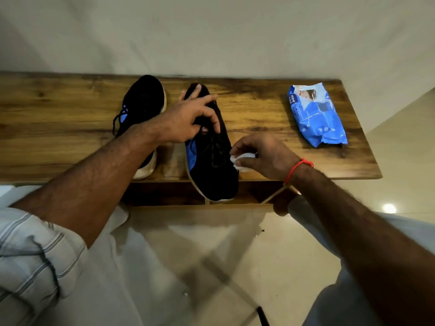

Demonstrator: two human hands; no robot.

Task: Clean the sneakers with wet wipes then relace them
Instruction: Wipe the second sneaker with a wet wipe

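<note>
Two black sneakers with blue accents lie on a wooden shelf (270, 109). The left sneaker (143, 100) rests beside my left forearm, its laces loose. The right sneaker (211, 165) points its toe toward me and hangs over the shelf's front edge. My left hand (190, 118) grips this sneaker around its collar and heel. My right hand (263, 156) is closed on a crumpled white wet wipe (240, 161) pressed against the sneaker's right side. A blue wet wipes pack (317, 114) lies to the right.
The shelf stands against a pale wall and ends at the right near the pack. Below its front edge are dark open compartments (164, 194). A glossy light tiled floor (211, 267) lies beneath me.
</note>
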